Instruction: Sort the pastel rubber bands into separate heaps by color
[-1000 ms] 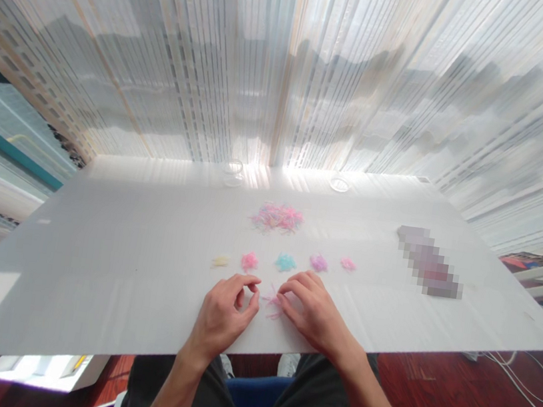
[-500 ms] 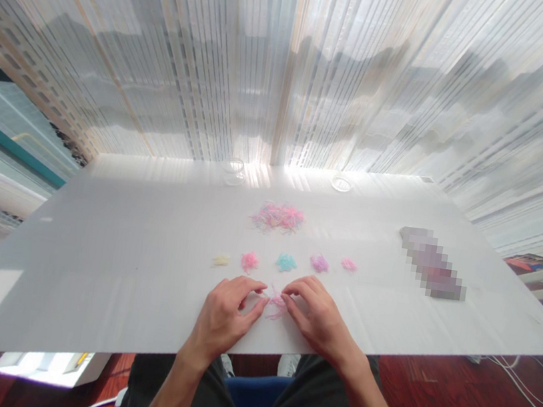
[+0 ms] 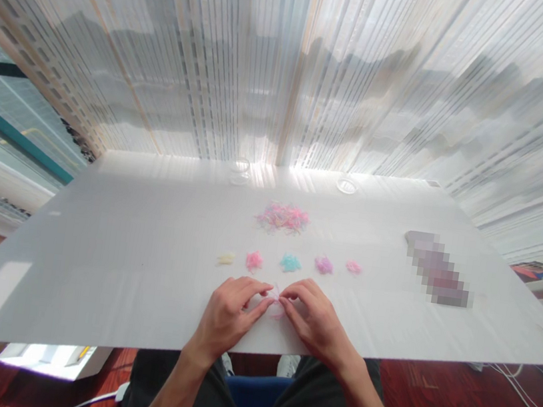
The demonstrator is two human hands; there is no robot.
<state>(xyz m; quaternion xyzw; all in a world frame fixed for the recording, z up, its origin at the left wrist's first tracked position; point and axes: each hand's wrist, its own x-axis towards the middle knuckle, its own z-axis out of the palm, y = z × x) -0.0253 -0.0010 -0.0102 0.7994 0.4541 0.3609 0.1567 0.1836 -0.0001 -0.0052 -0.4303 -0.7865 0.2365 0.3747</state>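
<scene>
My left hand [image 3: 232, 312] and my right hand [image 3: 312, 316] meet near the front edge of the white table [image 3: 92, 259], fingertips pinched together on a small clump of pink strands [image 3: 276, 306]. Just beyond the fingers lies a row of little sorted tufts: yellow [image 3: 226, 259], pink [image 3: 254, 260], turquoise [image 3: 290, 263], purple [image 3: 324, 265] and a second pink one [image 3: 354, 267]. Farther back sits a larger mixed pile of coloured strands [image 3: 283, 217].
Two small clear dishes [image 3: 241, 167] [image 3: 347, 186] stand at the table's far edge by the sheer curtain. A blurred-out object [image 3: 439, 267] lies at the right. White cables [image 3: 527, 394] trail over the dark red floor at the right.
Both hands have closed in on the pink clump; the fingertips, apart a second ago, now touch over it. The camera has shifted slightly.
</scene>
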